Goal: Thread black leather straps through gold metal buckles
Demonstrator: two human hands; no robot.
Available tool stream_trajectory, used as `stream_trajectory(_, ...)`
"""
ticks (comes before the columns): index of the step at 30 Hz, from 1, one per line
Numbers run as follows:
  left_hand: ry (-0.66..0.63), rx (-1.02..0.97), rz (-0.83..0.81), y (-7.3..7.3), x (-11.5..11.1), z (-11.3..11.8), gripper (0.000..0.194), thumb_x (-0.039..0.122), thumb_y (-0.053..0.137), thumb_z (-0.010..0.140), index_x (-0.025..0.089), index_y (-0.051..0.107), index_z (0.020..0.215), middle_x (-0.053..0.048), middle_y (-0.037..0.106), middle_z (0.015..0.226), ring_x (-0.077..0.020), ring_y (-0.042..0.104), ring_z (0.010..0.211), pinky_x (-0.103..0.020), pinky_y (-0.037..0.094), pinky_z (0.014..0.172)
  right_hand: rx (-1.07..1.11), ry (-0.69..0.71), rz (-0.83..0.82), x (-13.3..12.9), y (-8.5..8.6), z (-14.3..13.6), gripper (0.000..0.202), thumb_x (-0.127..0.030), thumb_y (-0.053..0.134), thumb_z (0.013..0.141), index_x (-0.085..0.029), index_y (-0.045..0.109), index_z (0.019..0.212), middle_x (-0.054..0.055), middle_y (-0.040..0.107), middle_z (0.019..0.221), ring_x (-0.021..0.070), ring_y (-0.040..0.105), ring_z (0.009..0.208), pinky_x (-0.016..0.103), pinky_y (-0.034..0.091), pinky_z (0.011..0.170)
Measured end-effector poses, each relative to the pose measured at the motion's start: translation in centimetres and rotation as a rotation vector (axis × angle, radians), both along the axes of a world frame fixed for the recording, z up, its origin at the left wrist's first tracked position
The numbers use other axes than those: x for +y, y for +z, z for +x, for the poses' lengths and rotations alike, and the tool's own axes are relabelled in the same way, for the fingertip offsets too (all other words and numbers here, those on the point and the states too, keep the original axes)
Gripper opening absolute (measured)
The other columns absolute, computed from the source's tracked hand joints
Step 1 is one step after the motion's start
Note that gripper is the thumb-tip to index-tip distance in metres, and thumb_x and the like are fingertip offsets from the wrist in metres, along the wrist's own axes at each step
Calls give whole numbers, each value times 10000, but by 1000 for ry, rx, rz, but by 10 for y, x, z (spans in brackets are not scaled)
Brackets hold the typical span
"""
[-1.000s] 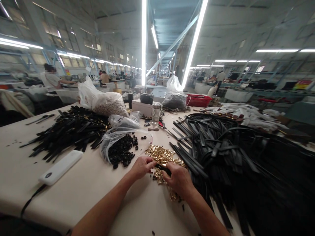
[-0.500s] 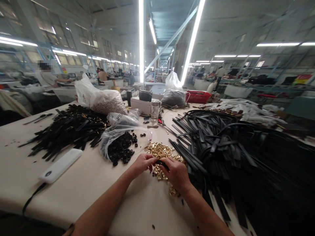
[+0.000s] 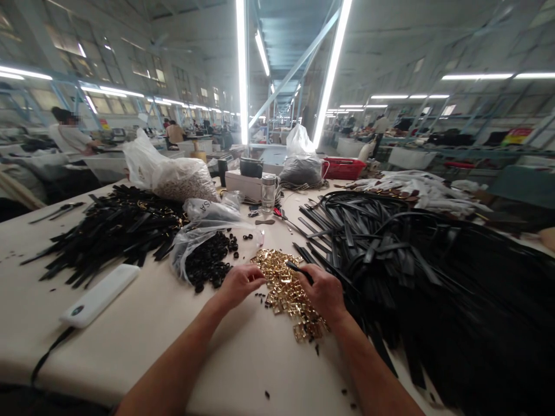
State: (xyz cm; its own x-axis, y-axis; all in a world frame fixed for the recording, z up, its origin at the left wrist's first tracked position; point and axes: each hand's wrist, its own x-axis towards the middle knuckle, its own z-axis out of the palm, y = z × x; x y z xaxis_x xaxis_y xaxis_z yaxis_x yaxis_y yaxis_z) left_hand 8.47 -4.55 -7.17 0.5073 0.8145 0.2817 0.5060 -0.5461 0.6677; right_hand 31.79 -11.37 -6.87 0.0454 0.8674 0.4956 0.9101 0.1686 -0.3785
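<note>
My right hand is closed around a black strap, whose end sticks out past the fingers to the left. It hovers at the right side of a heap of gold buckles. Across the heap, at its left edge, my left hand has thumb and fingers pinched together; whatever they may hold is too small to make out. Just beyond that hand, small black loops spill from a clear plastic bag. Tiny dark bits lie between my left hand and the buckles.
Long black straps cover the right side of the table. Black straps with gold fittings are piled at left, behind a white power bank with a cable. A glass jar, filled bags and a red basket stand farther back.
My hands have come apart: the left moved left, off the strap, while the right shifted slightly right, keeping the strap. More of the buckle heap shows between them. The view has shifted slightly.
</note>
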Motion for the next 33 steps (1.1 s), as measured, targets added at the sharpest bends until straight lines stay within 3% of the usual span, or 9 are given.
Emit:
stream_trajectory(4, -189, 85, -86, -4, -12, 9, 160, 329, 711, 700, 225, 708, 822, 1, 641, 785, -138, 552, 653, -228, 381, 593, 20, -2, -30, 0, -1, 0, 204, -316, 482, 912, -210, 655, 929, 28, 704, 886, 173, 651, 793, 239, 375, 675)
stream_trajectory(10, -222, 113, -71, -10, -18, 21, 95, 254, 713, 676, 214, 685, 757, -7, 624, 788, -155, 544, 710, -236, 374, 632, 14, 19, -65, -1, -1, -8, 208, -329, 490, 905, -213, 662, 927, 33, 702, 871, 167, 647, 762, 234, 376, 660)
stream_trajectory(14, -156, 45, -144, -18, -16, 25, 53, 152, 668, 655, 186, 639, 683, 8, 602, 711, -139, 515, 661, -230, 357, 590, 27, 25, -69, -2, 0, -12, 198, -337, 507, 897, -214, 660, 921, 23, 702, 848, 173, 649, 751, 239, 380, 653)
stream_trajectory(18, -31, -128, -314, -21, -11, 26, 18, 191, 638, 698, 178, 646, 708, 9, 621, 666, -131, 530, 624, -241, 389, 602, 74, 28, -65, -3, 1, -14, 204, -348, 517, 883, -212, 666, 910, 26, 706, 846, 179, 654, 754, 243, 397, 654)
stream_trajectory(24, 46, -621, -819, -11, -6, 26, 379, 331, 758, 648, 147, 624, 951, -9, 646, 704, -115, 580, 571, -229, 422, 549, 335, 94, -107, -3, 2, -14, 233, -372, 520, 880, -204, 677, 920, 32, 701, 821, 182, 636, 732, 248, 436, 660)
stream_trajectory(28, 39, -815, -941, -6, -9, 27, 448, 324, 828, 596, 134, 638, 954, -28, 662, 767, -93, 587, 605, -211, 415, 579, 647, 183, -164, -3, 1, -22, 266, -410, 561, 857, -177, 687, 886, 26, 681, 759, 175, 605, 688, 250, 452, 627)
stream_trajectory(33, -18, -835, -962, -7, -15, 32, 401, 342, 847, 580, 139, 646, 861, -25, 663, 775, -106, 603, 640, -221, 432, 602, 906, 247, -257, -3, -2, -35, 315, -459, 639, 796, -153, 687, 859, 32, 671, 740, 172, 588, 660, 255, 453, 581)
